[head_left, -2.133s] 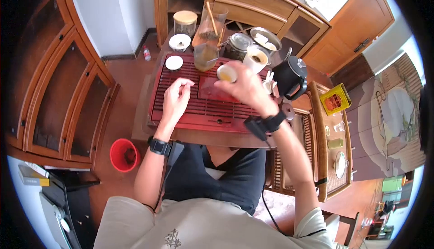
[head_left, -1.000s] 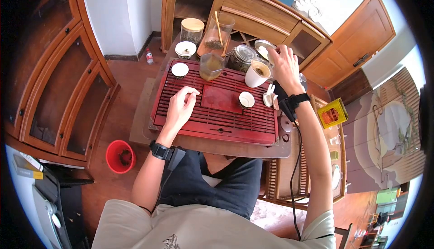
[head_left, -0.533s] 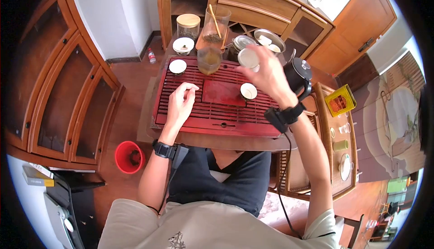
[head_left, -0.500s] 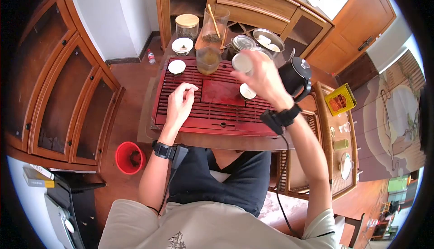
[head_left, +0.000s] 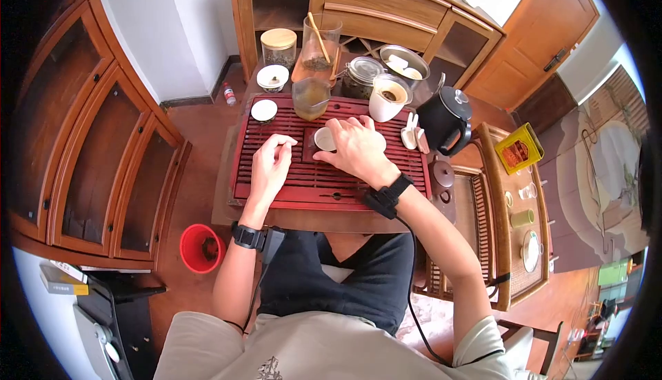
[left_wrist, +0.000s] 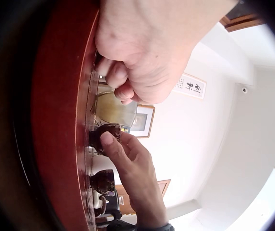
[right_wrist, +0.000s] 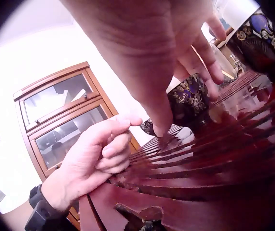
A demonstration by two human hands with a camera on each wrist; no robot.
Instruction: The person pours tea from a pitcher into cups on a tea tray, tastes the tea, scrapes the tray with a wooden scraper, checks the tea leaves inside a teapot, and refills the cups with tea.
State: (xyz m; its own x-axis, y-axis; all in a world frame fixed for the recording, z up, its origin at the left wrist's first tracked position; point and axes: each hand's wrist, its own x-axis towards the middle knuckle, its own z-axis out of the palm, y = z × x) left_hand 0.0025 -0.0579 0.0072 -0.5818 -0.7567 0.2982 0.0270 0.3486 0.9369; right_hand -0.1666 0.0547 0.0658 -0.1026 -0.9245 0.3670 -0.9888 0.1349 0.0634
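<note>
My right hand (head_left: 358,149) grips a small teacup (head_left: 324,140) with a pale inside, low over the middle of the red slatted tea tray (head_left: 296,185). In the right wrist view the teacup's dark outside (right_wrist: 189,102) has a gold and purple pattern, with thumb and fingers around it. A second teacup (right_wrist: 259,42) of the same pattern stands on the tray just right of it, partly hidden by the hand in the head view. My left hand (head_left: 270,167) hovers at the tray's near left side, fingers loosely curled, holding nothing.
Behind the hands stand a glass pitcher (head_left: 310,99) of yellowish tea, a white cup with a strainer (head_left: 388,102) and another teacup (head_left: 264,111). A black kettle (head_left: 445,119), white rabbit-shaped figure (head_left: 409,132) and brown teapot (head_left: 441,172) are at right. A red bin (head_left: 200,259) stands left.
My right hand has come from the metal bowl at the back right with a teacup, moving left and down to the tray's middle. My left hand has stayed nearly in place.
</note>
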